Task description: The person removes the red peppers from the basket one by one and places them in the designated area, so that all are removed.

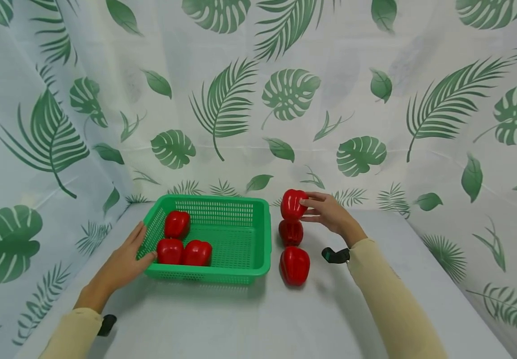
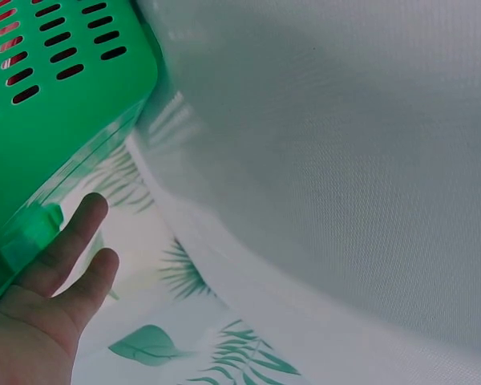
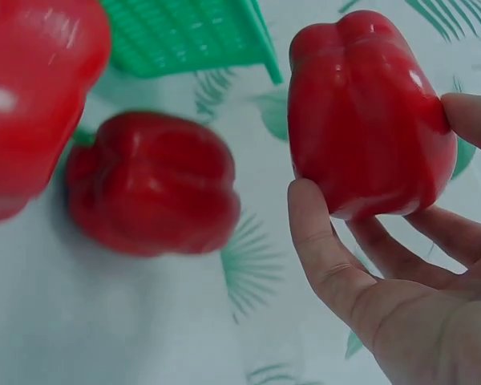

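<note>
My right hand (image 1: 328, 213) holds a red bell pepper (image 1: 293, 203) between thumb and fingers, raised off the table to the right of the basket. The right wrist view shows this pepper (image 3: 369, 116) gripped at its sides. Just below it in the head view lie a second red pepper (image 1: 291, 233) and, nearer, a third pepper (image 1: 295, 266). At the left end of the green plastic basket (image 1: 263, 239), my left hand (image 1: 121, 262) rests against the rim with its fingers extended. Inside the basket, three red peppers (image 1: 177, 224) sit grouped at the left.
A white table (image 1: 204, 319) carries the basket and peppers. Leaf-patterned white sheeting (image 1: 240, 164) rises behind and on both sides of the table. A dark strap device (image 1: 336, 256) is on the right wrist, and another (image 1: 107, 325) is on the left wrist.
</note>
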### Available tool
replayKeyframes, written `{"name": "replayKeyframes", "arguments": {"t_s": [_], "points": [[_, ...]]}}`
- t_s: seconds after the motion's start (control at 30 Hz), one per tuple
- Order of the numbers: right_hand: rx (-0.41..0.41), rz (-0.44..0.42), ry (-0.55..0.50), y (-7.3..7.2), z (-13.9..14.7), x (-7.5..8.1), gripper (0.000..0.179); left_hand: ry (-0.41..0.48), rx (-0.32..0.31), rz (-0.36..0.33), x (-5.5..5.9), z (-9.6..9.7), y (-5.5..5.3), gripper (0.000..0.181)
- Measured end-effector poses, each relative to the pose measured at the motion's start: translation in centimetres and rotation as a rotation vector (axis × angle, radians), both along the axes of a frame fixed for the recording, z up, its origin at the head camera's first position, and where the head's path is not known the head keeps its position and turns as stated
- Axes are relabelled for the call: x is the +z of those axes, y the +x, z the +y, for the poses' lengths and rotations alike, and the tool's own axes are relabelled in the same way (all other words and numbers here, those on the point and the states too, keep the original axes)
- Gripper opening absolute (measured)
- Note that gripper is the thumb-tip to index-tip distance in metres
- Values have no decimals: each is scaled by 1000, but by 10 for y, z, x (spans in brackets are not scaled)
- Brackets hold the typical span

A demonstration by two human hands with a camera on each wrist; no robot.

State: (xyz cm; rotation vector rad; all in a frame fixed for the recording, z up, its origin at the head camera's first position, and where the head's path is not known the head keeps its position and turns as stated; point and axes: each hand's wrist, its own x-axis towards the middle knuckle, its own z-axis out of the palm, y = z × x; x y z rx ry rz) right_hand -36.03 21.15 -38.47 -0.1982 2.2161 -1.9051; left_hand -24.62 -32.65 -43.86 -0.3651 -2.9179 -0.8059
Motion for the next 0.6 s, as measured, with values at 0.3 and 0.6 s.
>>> {"name": "replayKeyframes", "arguments": {"t_s": [0.3, 0.6], "points": [[-67, 0, 9, 8, 30, -11, 70, 4, -1, 6, -1, -1, -1, 90], [-107, -29, 9, 16, 55, -20, 74, 8, -8, 14, -1, -1, -1, 89]]}}
